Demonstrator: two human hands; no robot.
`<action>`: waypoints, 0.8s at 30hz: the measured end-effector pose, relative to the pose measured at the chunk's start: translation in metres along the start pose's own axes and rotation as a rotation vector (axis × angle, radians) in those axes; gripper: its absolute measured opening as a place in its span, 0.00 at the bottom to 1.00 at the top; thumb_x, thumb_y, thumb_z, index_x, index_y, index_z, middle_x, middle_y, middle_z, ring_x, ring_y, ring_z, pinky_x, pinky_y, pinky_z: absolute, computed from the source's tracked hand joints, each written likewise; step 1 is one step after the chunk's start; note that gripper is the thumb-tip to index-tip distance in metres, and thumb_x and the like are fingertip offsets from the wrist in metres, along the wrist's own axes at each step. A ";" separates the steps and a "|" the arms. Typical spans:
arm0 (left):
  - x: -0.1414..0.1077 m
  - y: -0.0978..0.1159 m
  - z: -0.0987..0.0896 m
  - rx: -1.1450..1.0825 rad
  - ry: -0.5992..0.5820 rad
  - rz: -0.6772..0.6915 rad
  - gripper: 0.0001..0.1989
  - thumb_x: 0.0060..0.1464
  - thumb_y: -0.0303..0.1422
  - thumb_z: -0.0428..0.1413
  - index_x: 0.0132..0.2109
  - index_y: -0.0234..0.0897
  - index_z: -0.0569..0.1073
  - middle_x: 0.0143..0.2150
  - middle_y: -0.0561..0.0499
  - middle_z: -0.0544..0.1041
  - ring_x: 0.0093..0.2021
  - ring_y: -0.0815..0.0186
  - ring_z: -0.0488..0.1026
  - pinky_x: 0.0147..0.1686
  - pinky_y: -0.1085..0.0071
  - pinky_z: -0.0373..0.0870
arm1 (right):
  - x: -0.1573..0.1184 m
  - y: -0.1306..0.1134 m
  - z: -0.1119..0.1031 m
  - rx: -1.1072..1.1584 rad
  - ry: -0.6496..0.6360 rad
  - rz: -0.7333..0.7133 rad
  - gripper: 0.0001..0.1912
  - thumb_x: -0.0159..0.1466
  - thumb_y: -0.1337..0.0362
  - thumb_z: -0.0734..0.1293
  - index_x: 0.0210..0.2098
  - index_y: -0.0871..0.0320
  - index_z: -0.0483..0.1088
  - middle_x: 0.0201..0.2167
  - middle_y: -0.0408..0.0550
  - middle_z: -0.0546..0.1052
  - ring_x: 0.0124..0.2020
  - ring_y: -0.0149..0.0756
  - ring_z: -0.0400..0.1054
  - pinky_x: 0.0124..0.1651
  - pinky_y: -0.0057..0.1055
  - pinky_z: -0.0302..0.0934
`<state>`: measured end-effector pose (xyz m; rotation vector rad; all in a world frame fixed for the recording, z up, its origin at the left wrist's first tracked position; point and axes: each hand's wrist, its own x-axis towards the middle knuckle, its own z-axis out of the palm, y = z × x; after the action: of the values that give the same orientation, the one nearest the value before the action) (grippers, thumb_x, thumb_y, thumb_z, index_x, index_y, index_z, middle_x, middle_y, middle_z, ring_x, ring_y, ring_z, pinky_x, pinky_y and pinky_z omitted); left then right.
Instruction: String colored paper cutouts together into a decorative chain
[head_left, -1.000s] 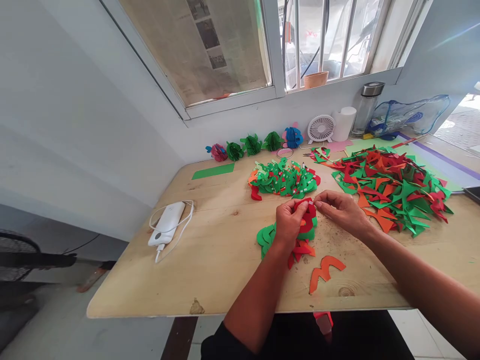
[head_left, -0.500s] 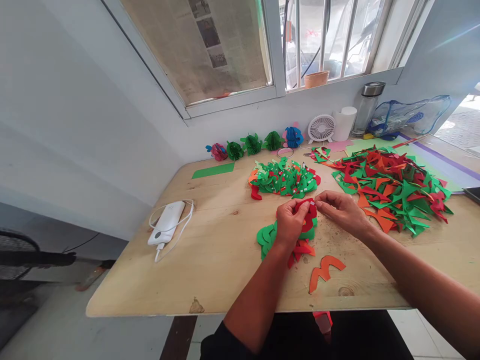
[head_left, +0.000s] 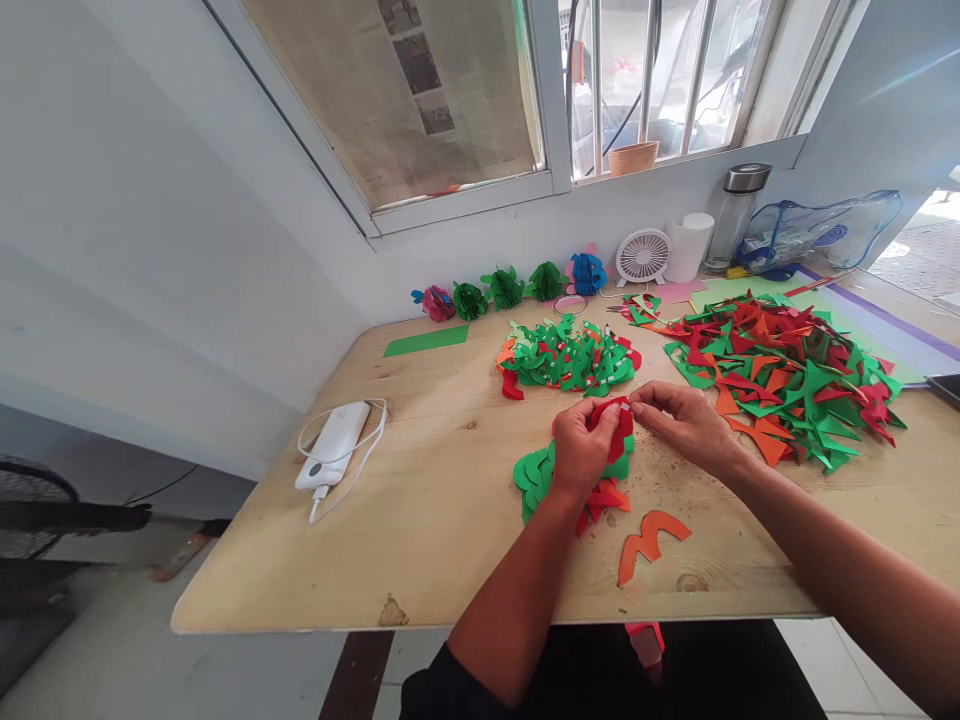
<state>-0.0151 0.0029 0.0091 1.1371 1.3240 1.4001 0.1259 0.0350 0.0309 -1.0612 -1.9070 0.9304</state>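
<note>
A red paper cutout point(head_left: 619, 420) with a small white patch at its edge is pinched between the thumb and fingers of my left hand point(head_left: 581, 448). My right hand point(head_left: 679, 420) has its thumb and forefinger pressed together at the right edge of that cutout, beside the white patch. Beneath my left hand lie overlapping green paper cutouts point(head_left: 534, 475), with orange and red pieces point(head_left: 606, 496) next to them, partly covered by the wrist. A wavy orange cutout point(head_left: 651, 540) rests on the table near my right forearm.
Green and red cutouts with white patches point(head_left: 570, 355) form a heap beyond my hands. A larger heap of paper scraps point(head_left: 787, 375) is to the right. A white power bank point(head_left: 334, 445) with its cable lies left. Paper figures point(head_left: 504, 288), a small fan point(head_left: 643, 256) and a bottle point(head_left: 731, 220) line the wall.
The red cutout has shifted slightly in my fingers. Both hands stay in nearly the same place, and the things on the table have not moved.
</note>
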 end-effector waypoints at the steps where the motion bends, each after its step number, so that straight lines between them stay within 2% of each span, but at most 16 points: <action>1: 0.000 0.000 0.000 0.009 -0.002 0.006 0.12 0.48 0.39 0.56 0.30 0.35 0.77 0.24 0.51 0.74 0.24 0.70 0.67 0.27 0.75 0.64 | 0.000 0.000 0.000 -0.001 0.000 -0.002 0.12 0.60 0.58 0.61 0.27 0.59 0.69 0.22 0.43 0.69 0.24 0.30 0.59 0.27 0.28 0.54; 11: -0.001 -0.001 0.000 0.085 -0.021 0.075 0.13 0.50 0.39 0.55 0.33 0.33 0.76 0.25 0.52 0.74 0.24 0.71 0.66 0.26 0.76 0.64 | 0.000 0.006 0.000 -0.099 0.010 -0.014 0.09 0.59 0.62 0.60 0.26 0.59 0.68 0.23 0.44 0.70 0.24 0.29 0.58 0.27 0.26 0.54; 20: -0.003 0.002 0.003 0.049 -0.048 0.061 0.12 0.49 0.38 0.55 0.33 0.33 0.76 0.23 0.53 0.73 0.22 0.72 0.65 0.25 0.76 0.64 | -0.001 0.008 0.001 -0.166 0.033 -0.038 0.07 0.57 0.65 0.60 0.25 0.58 0.66 0.21 0.42 0.69 0.24 0.29 0.59 0.26 0.26 0.54; 24: -0.005 0.002 0.003 0.099 -0.061 0.084 0.13 0.50 0.39 0.54 0.34 0.34 0.77 0.23 0.52 0.73 0.22 0.72 0.65 0.24 0.76 0.63 | -0.001 0.009 0.000 -0.186 0.022 -0.019 0.06 0.57 0.66 0.60 0.26 0.58 0.66 0.22 0.43 0.70 0.24 0.29 0.59 0.28 0.26 0.55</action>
<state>-0.0116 -0.0016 0.0104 1.3042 1.3275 1.3617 0.1290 0.0377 0.0232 -1.1532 -2.0113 0.7381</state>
